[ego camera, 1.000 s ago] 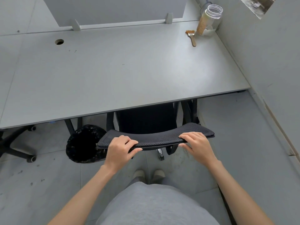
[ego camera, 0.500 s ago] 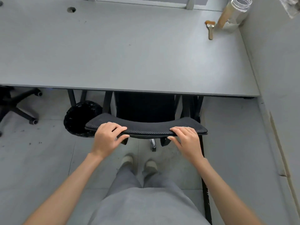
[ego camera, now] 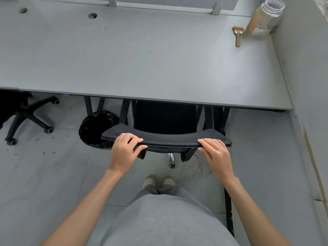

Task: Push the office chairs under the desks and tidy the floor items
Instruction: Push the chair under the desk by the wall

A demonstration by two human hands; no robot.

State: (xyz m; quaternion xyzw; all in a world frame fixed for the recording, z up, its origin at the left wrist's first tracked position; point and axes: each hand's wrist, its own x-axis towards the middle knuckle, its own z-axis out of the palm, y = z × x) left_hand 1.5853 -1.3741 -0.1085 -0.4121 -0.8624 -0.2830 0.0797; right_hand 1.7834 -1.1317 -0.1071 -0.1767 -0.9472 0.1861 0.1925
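A black mesh office chair stands in front of me, its seat tucked beneath the grey desk and only the curved top of its backrest sticking out. My left hand grips the left part of that top edge, thumb underneath. My right hand holds the right part, fingers laid over the mesh. A black round wastebasket sits on the floor just left of the chair, partly under the desk edge.
A second black chair base with castors pokes out under the desk at the left. On the desk's far right corner lie a paintbrush and a glass jar. A grey wall runs close along the right. My feet stand behind the chair.
The view has tilted and shifted slightly left. Both hands keep their hold on the backrest top, and the chair sits about as deep under the desk as before.
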